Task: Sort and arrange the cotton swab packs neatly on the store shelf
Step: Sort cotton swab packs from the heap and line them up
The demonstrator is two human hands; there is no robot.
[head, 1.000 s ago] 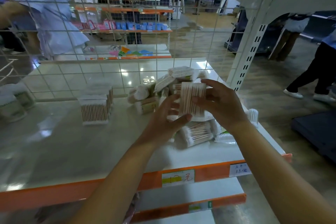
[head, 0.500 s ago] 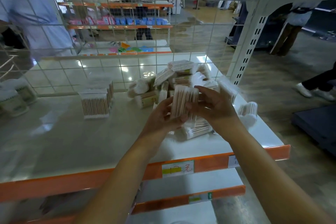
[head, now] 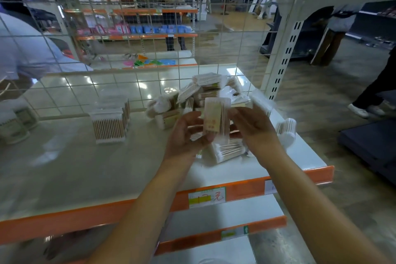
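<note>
Both hands [head: 216, 135] hide pack [head: 216, 118] base (label blurred).

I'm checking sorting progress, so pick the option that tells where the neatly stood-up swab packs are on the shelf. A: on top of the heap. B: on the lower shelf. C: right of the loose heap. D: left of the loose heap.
D: the upright packs stand on the shelf left of the jumbled heap, while the left hand and right hand hold one pack before it.
</note>
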